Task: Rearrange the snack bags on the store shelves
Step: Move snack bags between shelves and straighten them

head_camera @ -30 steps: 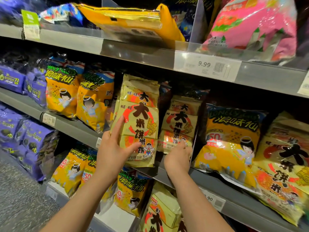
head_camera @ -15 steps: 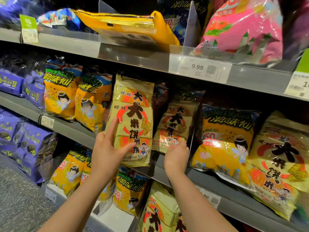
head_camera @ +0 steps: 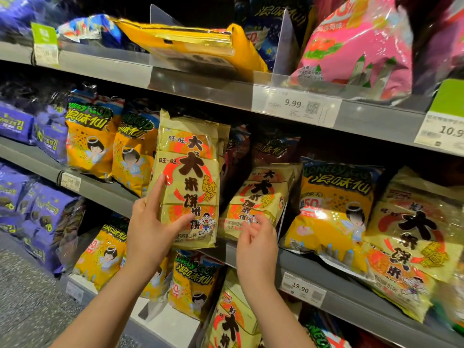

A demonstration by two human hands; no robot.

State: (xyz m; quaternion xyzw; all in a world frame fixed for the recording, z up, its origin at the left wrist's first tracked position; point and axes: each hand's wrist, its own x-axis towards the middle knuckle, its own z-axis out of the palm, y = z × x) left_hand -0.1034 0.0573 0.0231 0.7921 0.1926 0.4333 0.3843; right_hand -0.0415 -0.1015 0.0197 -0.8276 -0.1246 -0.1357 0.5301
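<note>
The fingers [head_camera: 157, 189] of my left hand [head_camera: 148, 232] keep their grip on the upright rice cracker bag [head_camera: 190, 177] at the middle shelf [head_camera: 364, 302] edge, while my right hand [head_camera: 257, 241] has just released the leaning bag [head_camera: 261, 197] beside it and hovers open, so I judge that one settled.

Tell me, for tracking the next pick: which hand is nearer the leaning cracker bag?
Right. The right hand is at the lower edge of the leaning bag; the left hand is off to its left, holding the upright bag.
</note>
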